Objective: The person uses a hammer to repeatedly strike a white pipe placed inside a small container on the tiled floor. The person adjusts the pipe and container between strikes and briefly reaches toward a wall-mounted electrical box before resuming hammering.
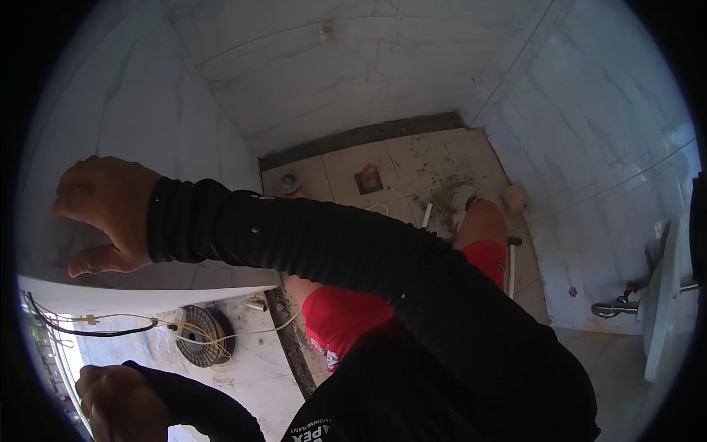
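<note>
My right arm, in a black sleeve, reaches across the picture to the left. At its end, my right hand (107, 215) is beside the marble-patterned left wall (140, 103), thumb and bent fingers apart and nothing visible between them. Whether it touches the wall, I cannot tell. Lower left, my left hand (124, 404) shows mostly its back; its fingers are hidden. Past the wall's edge, a cable spool (206, 336) with yellow cable sits on the light floor, nearest to my left hand. A black and yellow cable (110, 331) runs between the hands toward the spool.
A floor drain (368, 179) and white pipe pieces (427, 215) are on the stained tiles. At the right, a white basin (663, 302) with a metal trap pipe (615, 308) juts from the wall. A dark raised sill (291, 342) borders the doorway beside my legs.
</note>
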{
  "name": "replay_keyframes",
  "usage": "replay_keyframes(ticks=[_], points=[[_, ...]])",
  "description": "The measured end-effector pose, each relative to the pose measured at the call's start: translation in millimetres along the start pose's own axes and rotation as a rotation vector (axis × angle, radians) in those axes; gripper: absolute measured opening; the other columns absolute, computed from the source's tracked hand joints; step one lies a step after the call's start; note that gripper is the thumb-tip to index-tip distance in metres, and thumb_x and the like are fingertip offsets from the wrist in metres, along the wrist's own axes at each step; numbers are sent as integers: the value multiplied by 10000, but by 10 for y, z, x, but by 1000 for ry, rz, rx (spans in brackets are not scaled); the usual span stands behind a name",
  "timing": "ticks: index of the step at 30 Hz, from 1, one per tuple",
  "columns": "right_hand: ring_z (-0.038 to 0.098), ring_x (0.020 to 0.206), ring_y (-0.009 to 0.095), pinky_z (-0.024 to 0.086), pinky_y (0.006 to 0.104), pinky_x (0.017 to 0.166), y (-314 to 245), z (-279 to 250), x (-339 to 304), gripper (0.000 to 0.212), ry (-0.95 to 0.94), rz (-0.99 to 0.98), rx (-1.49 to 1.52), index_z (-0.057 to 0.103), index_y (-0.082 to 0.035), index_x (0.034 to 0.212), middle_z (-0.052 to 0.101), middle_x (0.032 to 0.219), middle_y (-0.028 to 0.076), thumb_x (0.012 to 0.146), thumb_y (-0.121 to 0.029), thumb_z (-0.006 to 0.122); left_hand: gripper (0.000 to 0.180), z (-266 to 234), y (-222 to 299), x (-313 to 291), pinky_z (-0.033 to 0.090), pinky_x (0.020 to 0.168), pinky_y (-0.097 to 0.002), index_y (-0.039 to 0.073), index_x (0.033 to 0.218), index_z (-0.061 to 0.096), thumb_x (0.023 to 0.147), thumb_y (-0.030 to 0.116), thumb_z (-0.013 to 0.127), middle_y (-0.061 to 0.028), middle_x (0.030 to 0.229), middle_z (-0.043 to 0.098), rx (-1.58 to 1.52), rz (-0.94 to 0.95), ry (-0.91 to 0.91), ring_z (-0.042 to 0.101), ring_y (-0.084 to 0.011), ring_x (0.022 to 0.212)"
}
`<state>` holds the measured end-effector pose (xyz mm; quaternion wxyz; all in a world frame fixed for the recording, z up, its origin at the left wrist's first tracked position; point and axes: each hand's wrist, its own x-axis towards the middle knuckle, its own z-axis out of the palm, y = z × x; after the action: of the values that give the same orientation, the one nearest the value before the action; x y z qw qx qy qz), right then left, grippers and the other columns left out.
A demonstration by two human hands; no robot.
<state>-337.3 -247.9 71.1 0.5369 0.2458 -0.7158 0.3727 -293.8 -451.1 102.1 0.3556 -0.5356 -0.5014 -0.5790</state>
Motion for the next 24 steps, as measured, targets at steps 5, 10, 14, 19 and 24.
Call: replay_keyframes(ticks=[5,10,14,19,24], points=[[658,798,288,532,396,717,451,-1714,-2069,122,-289,821,-179,634,-75,973,652,907,90,863,-108,676,319,999,-221,-1719,505,748,-288,-13,1263,574,970,113,592,-106,1017,662,311,-861,-413,628,-166,899],[659,620,289,528,411,603,333,-4245,-3871,221,-563,1334,-436,674,-71,971,674,703,95,982,-265,568,222,1289,-225,-2567,521,701,-307,11,1124,674,953,146,630,-96,972,698,469,-1043,-681,650,-171,838],[656,667,151,541,305,656,122,-6020,-4601,224,-416,1308,-920,687,-18,1016,690,763,75,924,-222,693,175,1851,-375,-2874,517,663,-303,18,1044,693,949,150,629,-110,885,705,503,-1054,-959,659,-191,737],[681,694,237,540,351,669,-380,-6478,-6067,239,126,1849,-787,684,-14,961,703,772,118,915,-248,675,239,3072,-361,-3622,536,660,-361,23,1000,670,904,241,687,-136,822,686,105,-832,-1546,664,-262,706],[656,676,227,529,349,661,-1166,-6046,-7356,321,-99,1751,-1148,676,-32,987,671,767,84,891,-338,701,395,4538,54,-4855,531,643,-397,28,940,588,890,402,704,-140,774,673,-1,-838,-1707,675,-294,697]])
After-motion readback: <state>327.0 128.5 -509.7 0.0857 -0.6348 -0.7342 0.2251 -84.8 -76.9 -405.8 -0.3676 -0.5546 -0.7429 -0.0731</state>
